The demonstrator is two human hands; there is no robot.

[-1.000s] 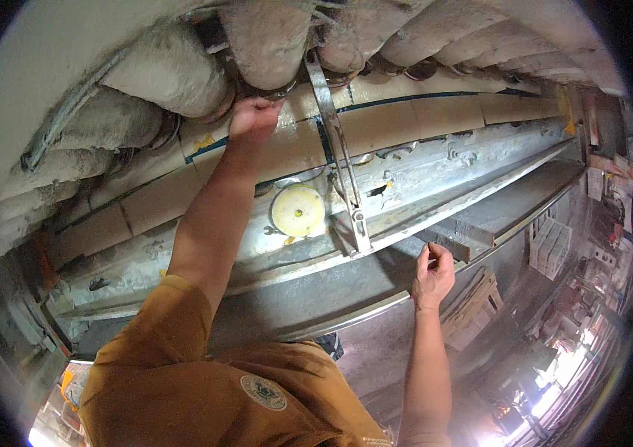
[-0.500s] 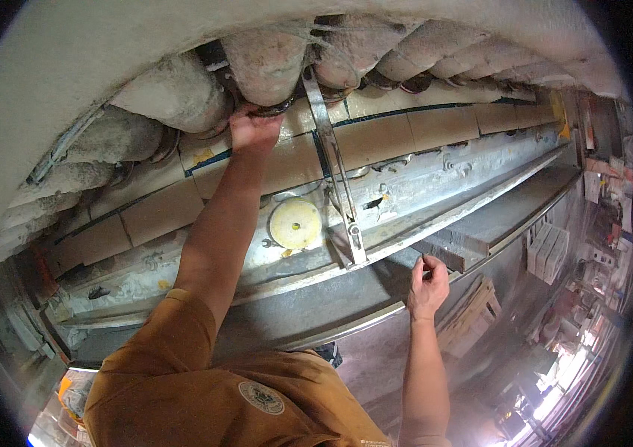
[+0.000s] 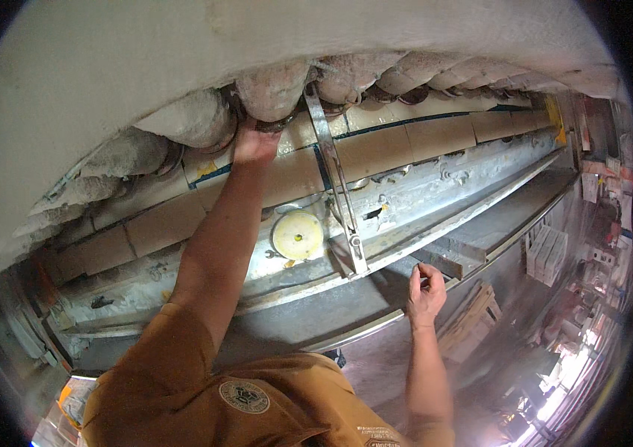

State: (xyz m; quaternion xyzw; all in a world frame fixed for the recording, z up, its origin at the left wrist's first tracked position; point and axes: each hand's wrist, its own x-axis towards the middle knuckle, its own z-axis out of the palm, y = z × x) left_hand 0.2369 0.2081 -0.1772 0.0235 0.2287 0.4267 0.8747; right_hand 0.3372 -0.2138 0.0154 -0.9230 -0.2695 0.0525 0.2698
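Two hands raised, left hand point(image 3: 254, 143) gripping dusty roll point(image 3: 271, 89), right hand point(image 3: 425, 287) loosely curled, empty, metal brace point(image 3: 335, 179) between

Left hand point(image 3: 255, 143) is raised to a rounded, dust-caked roll point(image 3: 275, 89), one in a row of similar grey-tan rolls under a pale curved cover. The roll's dark end ring sits just above the fingers, touching them. It lies just left of the slanted metal bracket bar point(image 3: 336, 182). Right hand point(image 3: 426, 292) is loosely curled with fingertips pinched together, low and right of the bar's foot, near the grey metal ledge point(image 3: 473, 246); whether it holds anything can't be told.
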